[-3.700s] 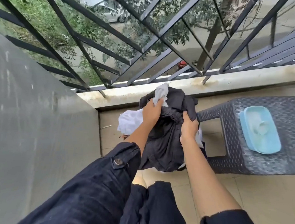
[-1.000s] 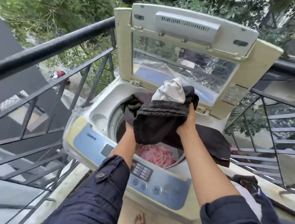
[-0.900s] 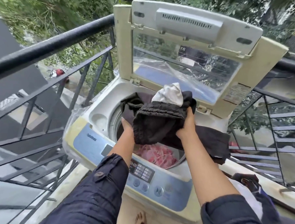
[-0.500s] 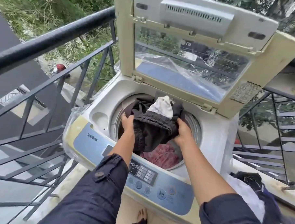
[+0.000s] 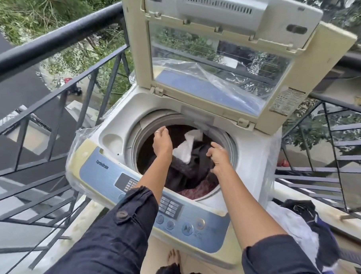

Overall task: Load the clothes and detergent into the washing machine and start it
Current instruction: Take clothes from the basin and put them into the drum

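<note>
The top-loading washing machine (image 5: 255, 152) stands with its lid (image 5: 222, 14) raised. Inside the drum lies a dark bundle of clothes (image 5: 197, 164) with a white cloth (image 5: 185, 149) on top and a reddish garment (image 5: 200, 190) underneath. My left hand (image 5: 162, 142) hovers over the drum's left side, fingers apart and holding nothing. Just above the dark clothes on the right, my right hand (image 5: 220, 159) has loosely curled fingers with nothing gripped. No detergent is in view.
The blue control panel (image 5: 103, 175) runs along the machine's front edge under my forearms. More clothes (image 5: 308, 223) are piled on the ledge at the right. A black balcony railing (image 5: 55, 38) surrounds the machine on the left and right.
I carried the dark and white bundle from beside the stool to the machine, lowered it into the drum and let go. Both hands now sit above it.
</note>
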### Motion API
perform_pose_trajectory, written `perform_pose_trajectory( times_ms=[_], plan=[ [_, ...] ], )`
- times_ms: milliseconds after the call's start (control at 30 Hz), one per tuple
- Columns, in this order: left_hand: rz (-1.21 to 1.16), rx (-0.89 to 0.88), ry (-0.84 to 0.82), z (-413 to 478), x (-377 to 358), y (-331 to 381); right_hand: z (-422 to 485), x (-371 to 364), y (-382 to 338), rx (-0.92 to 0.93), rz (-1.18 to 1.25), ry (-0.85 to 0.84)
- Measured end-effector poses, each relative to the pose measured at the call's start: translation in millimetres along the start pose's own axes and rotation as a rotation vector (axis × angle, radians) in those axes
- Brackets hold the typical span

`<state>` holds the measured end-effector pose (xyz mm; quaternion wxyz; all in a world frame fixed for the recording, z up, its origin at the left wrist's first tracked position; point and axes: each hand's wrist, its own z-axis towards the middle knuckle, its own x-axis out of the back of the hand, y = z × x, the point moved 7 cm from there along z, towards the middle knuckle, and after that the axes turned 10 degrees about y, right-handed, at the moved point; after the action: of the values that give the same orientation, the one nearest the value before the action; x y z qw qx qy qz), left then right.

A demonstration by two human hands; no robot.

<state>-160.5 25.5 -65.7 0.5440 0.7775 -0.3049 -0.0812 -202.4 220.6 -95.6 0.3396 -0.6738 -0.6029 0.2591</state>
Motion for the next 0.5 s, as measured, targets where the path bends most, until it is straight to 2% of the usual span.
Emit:
perform_pose_trajectory(
  times_ms=[300,500],
  plan=[
    [-0.122,-0.091,-0.096,-78,-64,15,-11,59,-41,0.229,0.045,-0.047],
    [-0.129,-0.241,-0.123,-160,-107,18,-15,139,-64,0.368,0.038,-0.034]
  ],
)
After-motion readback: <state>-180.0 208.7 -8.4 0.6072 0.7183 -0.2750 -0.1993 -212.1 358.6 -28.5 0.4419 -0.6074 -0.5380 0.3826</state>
